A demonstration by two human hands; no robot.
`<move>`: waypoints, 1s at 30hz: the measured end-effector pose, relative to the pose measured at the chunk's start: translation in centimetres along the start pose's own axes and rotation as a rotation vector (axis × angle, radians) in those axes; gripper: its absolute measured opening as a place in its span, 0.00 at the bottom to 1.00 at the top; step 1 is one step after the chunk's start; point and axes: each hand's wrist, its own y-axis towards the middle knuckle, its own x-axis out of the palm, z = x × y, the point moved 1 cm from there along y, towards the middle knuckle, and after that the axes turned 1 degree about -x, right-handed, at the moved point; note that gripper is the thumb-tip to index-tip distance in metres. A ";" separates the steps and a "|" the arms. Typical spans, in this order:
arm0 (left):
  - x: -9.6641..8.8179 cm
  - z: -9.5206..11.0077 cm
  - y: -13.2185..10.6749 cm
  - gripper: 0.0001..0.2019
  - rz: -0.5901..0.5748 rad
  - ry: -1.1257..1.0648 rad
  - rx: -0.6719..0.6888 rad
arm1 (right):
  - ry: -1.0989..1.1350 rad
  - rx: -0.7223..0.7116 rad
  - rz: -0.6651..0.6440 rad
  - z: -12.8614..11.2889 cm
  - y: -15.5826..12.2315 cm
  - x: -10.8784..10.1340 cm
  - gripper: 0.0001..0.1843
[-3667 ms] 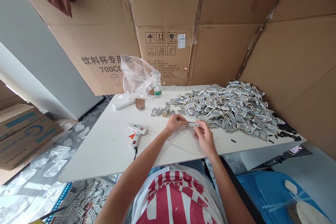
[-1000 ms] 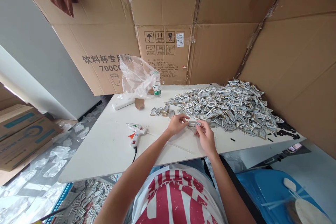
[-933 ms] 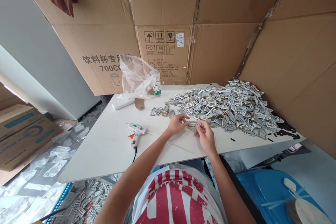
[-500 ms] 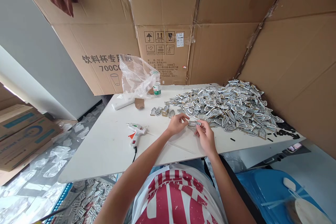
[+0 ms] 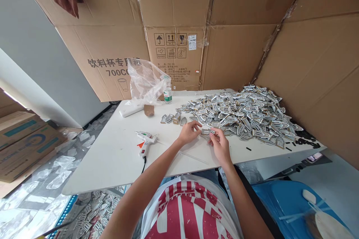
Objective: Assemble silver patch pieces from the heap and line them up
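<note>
Left hand [image 5: 188, 132] and right hand [image 5: 220, 145] meet over the white table [image 5: 112, 160], near its front edge, centre of scene. Both pinch one small silver emblem piece [image 5: 206, 132] between them: left fingers closed on its left end, right fingers closed on its right end. The piece sits just above the tabletop, right at the near-left fringe of the big pile of emblems [image 5: 244, 114] that covers the right half of the table up to the cardboard wall [image 5: 322, 67]. Detail on the held piece is too small to read. A glue gun [image 5: 146, 141] lies on the table left of the left hand, apart from it, cord running off the near edge. A clear glue stick [image 5: 193, 157] lies flat just near of both hands, close under the left wrist. A small stack of emblems [image 5: 172, 118] sits far-left of the hands, separate from the pile. Further back: cardboard scrap [image 5: 149, 110], white power strip [image 5: 131, 110], crumpled clear plastic bag [image 5: 146, 80], and a water bottle [image 5: 168, 95] upright beside the bag. Black bits [image 5: 305, 142] lie at the table's right edge. More emblems on the floor [image 5: 92, 213] near left, under the table edge. Blue container [image 5: 283, 201] near right.
</note>
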 end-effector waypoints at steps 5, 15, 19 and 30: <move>-0.1 0.2 -0.1 0.12 0.002 0.074 0.001 | -0.008 -0.001 0.000 0.0 0.0 0.0 0.27; 0.1 0.4 -0.4 0.13 0.009 0.212 0.040 | -0.015 0.000 -0.014 0.2 0.1 0.0 0.28; 0.2 0.4 -0.4 0.12 0.009 0.205 0.058 | -0.033 -0.009 -0.016 0.1 0.1 -0.1 0.28; 0.3 0.3 -0.5 0.12 -0.025 0.167 0.118 | -0.029 -0.003 -0.003 -0.1 0.0 -0.2 0.27</move>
